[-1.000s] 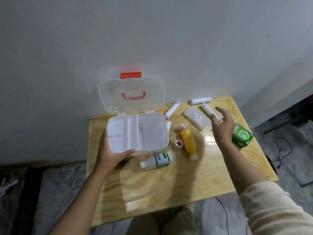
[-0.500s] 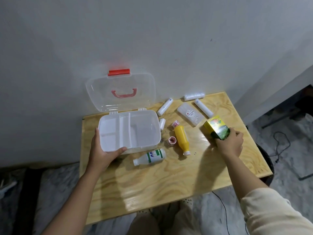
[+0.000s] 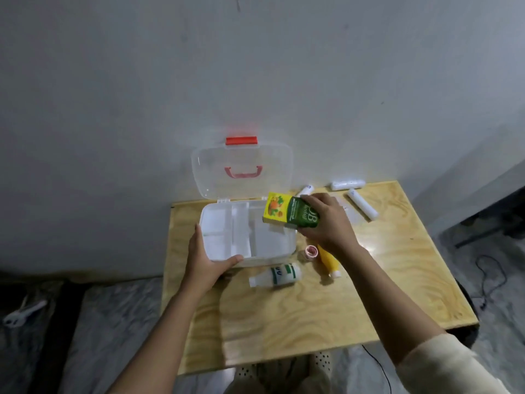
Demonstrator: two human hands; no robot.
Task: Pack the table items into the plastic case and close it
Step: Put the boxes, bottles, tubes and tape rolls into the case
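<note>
Plywood table (image 3: 369, 294) carries the open plastic case (image 3: 272, 240), your left hand (image 3: 206, 260) clasping its seven o'clock corner while your right hand (image 3: 326, 223) grips the green-and-yellow box (image 3: 287, 213) over its two o'clock corner.

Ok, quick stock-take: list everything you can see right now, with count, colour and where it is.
Case: 1, clear-white, lid open against the wall, table's back left.
Latch: 1, red, top of the lid.
Handle: 1, red, on the lid.
Box: 1, green and yellow, in the right hand over the case's right end.
Bottle: 1, white with green label, lying in front of the case.
Yellow bottle: 1, lying right of the case.
Tape roll: 1, pinkish, beside the yellow bottle.
Tubes: 3 visible, white, back right.
Table: 1, pale wood.
Left hand: holds the case's front left corner.
Right hand: grips the box.
</note>
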